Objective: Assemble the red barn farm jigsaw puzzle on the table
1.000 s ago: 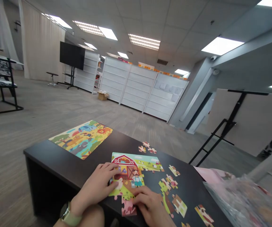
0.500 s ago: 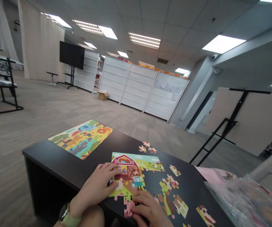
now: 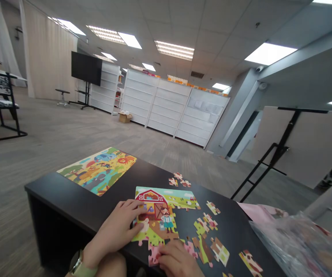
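Fingers of the left hand [image 3: 116, 231] lay spread flat on the near-left edge of the partly built farm puzzle [image 3: 160, 215], gripping nothing, at the front of the black table [image 3: 67, 196]. The right hand [image 3: 177, 259] pressed its fingertips down on a pink puzzle piece [image 3: 154, 254] touching the puzzle's near edge, not pinching it. Loose pieces [image 3: 212, 246] lay just right, and a finished animal puzzle [image 3: 98, 169] sat well apart at the far left.

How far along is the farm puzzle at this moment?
Done: the barn block of the farm puzzle. In hand: the right hand presses a pink piece at its lower edge while the left hand steadies it. Left: loose pieces to its right.
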`<act>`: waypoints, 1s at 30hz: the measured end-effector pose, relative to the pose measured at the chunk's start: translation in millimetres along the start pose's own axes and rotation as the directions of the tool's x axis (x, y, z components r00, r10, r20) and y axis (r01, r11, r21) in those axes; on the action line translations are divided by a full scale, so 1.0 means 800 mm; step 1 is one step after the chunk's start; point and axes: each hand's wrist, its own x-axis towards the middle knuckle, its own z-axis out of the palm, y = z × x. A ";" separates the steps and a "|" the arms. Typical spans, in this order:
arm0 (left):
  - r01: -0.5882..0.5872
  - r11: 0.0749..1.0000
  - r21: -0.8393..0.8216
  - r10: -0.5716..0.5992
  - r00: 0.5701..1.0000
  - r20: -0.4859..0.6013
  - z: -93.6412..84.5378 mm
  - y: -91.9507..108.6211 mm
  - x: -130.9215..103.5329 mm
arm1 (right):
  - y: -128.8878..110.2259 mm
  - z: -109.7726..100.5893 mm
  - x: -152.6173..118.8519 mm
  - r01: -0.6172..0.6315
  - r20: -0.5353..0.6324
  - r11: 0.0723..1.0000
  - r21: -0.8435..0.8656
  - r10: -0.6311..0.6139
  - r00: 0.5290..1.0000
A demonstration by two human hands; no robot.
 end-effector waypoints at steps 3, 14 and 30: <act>-0.003 1.000 0.002 0.003 1.000 -0.002 0.000 0.001 0.001 | -0.002 0.002 0.000 -0.006 -0.016 1.000 -0.018 0.005 1.000; -0.011 1.000 0.007 0.012 1.000 -0.005 0.004 -0.002 0.000 | -0.009 0.004 0.007 -0.012 0.028 0.997 -0.071 0.015 0.999; -0.003 1.000 0.007 0.003 1.000 0.000 0.000 0.001 0.000 | -0.003 0.009 0.009 0.036 0.033 0.988 -0.150 -0.032 0.999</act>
